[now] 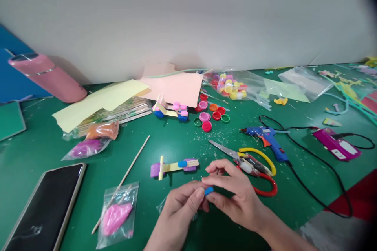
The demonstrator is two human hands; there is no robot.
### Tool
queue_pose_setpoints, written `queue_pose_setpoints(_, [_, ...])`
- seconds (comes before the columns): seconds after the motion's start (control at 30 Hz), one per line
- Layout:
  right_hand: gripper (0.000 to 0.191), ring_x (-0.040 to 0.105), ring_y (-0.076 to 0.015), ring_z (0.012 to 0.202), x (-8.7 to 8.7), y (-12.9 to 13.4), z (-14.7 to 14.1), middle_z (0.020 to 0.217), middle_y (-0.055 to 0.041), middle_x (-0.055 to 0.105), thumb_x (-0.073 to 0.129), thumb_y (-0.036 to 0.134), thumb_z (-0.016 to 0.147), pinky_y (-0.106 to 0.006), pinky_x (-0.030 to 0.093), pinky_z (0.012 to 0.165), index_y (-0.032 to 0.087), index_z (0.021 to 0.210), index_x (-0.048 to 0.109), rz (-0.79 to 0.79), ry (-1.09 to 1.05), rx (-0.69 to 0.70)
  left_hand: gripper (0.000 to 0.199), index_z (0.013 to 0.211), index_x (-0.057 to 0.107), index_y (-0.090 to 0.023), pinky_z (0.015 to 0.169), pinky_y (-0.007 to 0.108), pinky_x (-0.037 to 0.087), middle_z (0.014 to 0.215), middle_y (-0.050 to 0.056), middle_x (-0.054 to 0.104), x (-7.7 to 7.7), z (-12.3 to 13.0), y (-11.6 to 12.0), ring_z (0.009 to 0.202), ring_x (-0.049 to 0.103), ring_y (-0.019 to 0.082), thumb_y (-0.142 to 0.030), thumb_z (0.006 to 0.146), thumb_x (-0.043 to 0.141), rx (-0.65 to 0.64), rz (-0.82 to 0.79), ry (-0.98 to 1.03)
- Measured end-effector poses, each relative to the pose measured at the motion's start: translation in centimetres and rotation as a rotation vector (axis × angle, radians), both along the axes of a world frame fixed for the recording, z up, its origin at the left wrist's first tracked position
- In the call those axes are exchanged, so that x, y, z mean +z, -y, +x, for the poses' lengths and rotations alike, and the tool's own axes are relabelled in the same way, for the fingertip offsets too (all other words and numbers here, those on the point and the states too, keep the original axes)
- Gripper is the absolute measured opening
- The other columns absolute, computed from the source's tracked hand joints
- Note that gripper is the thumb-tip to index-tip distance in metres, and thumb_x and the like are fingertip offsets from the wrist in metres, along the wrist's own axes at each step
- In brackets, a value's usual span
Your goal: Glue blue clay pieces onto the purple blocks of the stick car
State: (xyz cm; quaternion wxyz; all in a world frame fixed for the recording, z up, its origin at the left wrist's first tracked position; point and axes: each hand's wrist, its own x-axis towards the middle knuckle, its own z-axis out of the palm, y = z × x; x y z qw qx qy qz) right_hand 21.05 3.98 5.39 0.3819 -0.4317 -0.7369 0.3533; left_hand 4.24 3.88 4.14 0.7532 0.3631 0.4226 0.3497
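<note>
A small blue clay piece (209, 191) is pinched between my left hand (185, 206) and my right hand (235, 192), low in the middle of the view. Thumbs and fingers of both hands meet around it. Just beyond them lies a small stick model (172, 166) with purple blocks at its ends and a blue oval on top. Farther back stands a second model (171, 110) with blue and pink parts. A clear bag partly shows beneath my left hand.
Scissors (226, 150) and a blue glue gun (268, 139) with a cable lie right. Bottle caps (207, 126) are behind. Left are a phone (44, 208), a wooden stick (132, 164), a pink clay bag (118, 217) and a pink bottle (50, 78).
</note>
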Motion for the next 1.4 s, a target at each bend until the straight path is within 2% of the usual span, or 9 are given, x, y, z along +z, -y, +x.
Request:
queue_pose_setpoints(0.1, [0.031,0.051,-0.0183,0.095,0.0,-0.1,-0.1,0.106,-0.0051,0.048,0.057,0.022,0.08,-0.031,0.047,0.08,0.029,0.11,0.058,0.041,0.046,0.026,0.016,0.078,0.071,-0.02,0.06,0.021,0.04,0.067,0.001,0.061,0.2,0.0,-0.1,0.062,0.05,0.01,-0.033,0.07,0.067,0.017,-0.078,0.125])
queue_pose_setpoints(0.23, [0.024,0.05,-0.0181,0.095,0.2,0.1,-0.4,0.106,-0.0048,0.048,0.057,0.024,0.081,-0.031,0.046,0.082,0.028,0.105,0.062,0.005,0.027,0.062,0.013,0.072,0.072,-0.018,0.06,0.019,0.041,0.065,0.0,0.062,0.5,0.1,-0.2,0.061,0.052,0.008,-0.028,0.064,0.072,0.062,-0.216,0.288])
queue_pose_setpoints(0.43, [0.014,0.052,-0.0167,0.09,0.7,0.3,-0.8,0.104,-0.0055,0.05,0.057,0.021,0.08,-0.03,0.046,0.078,0.022,0.094,0.062,0.014,-0.041,0.041,0.017,0.069,0.071,-0.016,0.058,0.018,0.04,0.062,0.001,0.062,0.9,0.1,-0.2,0.059,0.053,0.008,-0.029,0.06,0.075,0.046,-0.32,0.347])
queue_pose_setpoints(0.57, [0.014,0.052,-0.0159,0.09,0.8,0.4,-0.8,0.105,-0.0054,0.05,0.058,0.019,0.08,-0.028,0.045,0.078,0.021,0.093,0.062,0.058,-0.039,0.033,0.021,0.069,0.071,-0.013,0.06,0.019,0.04,0.063,0.002,0.062,1.1,0.1,-0.2,0.06,0.052,0.009,-0.031,0.059,0.076,0.027,-0.323,0.339])
queue_pose_setpoints(0.73, [0.024,0.05,-0.0167,0.094,1.0,0.4,-0.7,0.111,-0.0056,0.047,0.062,0.025,0.079,-0.029,0.045,0.081,0.023,0.103,0.061,0.046,-0.014,0.053,0.021,0.074,0.071,-0.013,0.063,0.019,0.041,0.068,0.003,0.064,1.1,0.1,-0.1,0.064,0.053,0.009,-0.028,0.061,0.075,0.029,-0.337,0.395])
queue_pose_setpoints(0.9, [0.013,0.051,-0.0167,0.094,1.0,0.4,-0.8,0.111,-0.0045,0.048,0.06,0.026,0.08,-0.03,0.044,0.08,0.023,0.092,0.064,0.075,0.009,0.046,0.024,0.072,0.071,-0.012,0.065,0.023,0.041,0.063,0.003,0.061,0.9,0.2,0.0,0.063,0.052,0.011,-0.033,0.061,0.074,0.002,-0.301,0.378])
queue_pose_setpoints(1.03, [0.013,0.05,-0.0165,0.095,1.1,0.3,-1.0,0.11,-0.0041,0.048,0.059,0.025,0.081,-0.029,0.043,0.08,0.024,0.093,0.063,0.099,-0.007,0.043,0.025,0.07,0.07,-0.012,0.064,0.023,0.04,0.063,0.003,0.06,0.9,0.1,0.2,0.063,0.051,0.012,-0.034,0.061,0.074,0.005,-0.308,0.38])
queue_pose_setpoints(1.2, [0.018,0.05,-0.0165,0.094,1.3,0.2,-1.0,0.112,-0.005,0.046,0.062,0.025,0.078,-0.029,0.043,0.08,0.023,0.096,0.063,0.052,0.007,0.056,0.022,0.071,0.071,-0.012,0.063,0.021,0.039,0.063,0.003,0.061,1.0,0.2,0.2,0.062,0.05,0.01,-0.031,0.06,0.075,0.013,-0.318,0.409])
queue_pose_setpoints(1.4, [0.013,0.049,-0.0159,0.097,1.3,0.4,-1.0,0.111,-0.0034,0.047,0.061,0.022,0.079,-0.027,0.041,0.081,0.023,0.091,0.064,0.051,0.001,0.075,0.023,0.07,0.071,-0.012,0.064,0.023,0.039,0.061,0.002,0.06,0.9,0.4,0.1,0.06,0.049,0.01,-0.033,0.061,0.074,0.006,-0.322,0.416])
